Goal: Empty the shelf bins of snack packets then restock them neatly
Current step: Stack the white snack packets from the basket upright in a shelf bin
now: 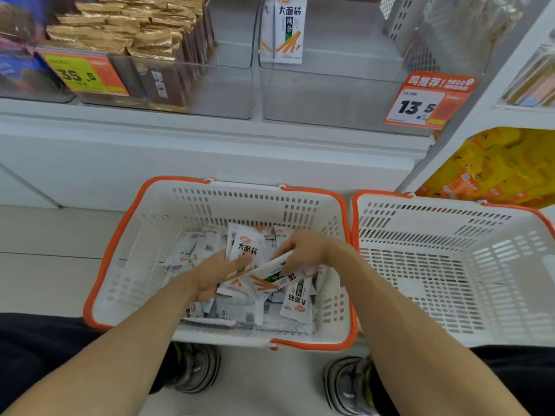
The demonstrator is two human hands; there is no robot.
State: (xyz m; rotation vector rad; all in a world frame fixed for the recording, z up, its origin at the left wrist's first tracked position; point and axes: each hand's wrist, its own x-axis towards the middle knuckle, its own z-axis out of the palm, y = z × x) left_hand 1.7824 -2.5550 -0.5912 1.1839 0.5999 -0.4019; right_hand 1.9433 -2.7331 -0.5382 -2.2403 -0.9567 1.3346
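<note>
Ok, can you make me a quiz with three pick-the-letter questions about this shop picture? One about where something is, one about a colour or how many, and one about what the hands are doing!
1. Where is the pile of white snack packets?
A. In the left basket
B. In the right basket
C. On the floor

2. What colour are the rims of the baskets?
A. Blue
B. Orange
C. Green

3. What are the hands doing?
A. Hanging idle
B. Lifting a basket by its handle
C. Holding packets over the left basket

Answers:
1. A: the packets lie inside the left basket, while the right basket shows only its bare mesh floor.
2. B: both baskets have orange rims.
3. C: the left hand and the right hand each grip white packets above the pile.
</note>
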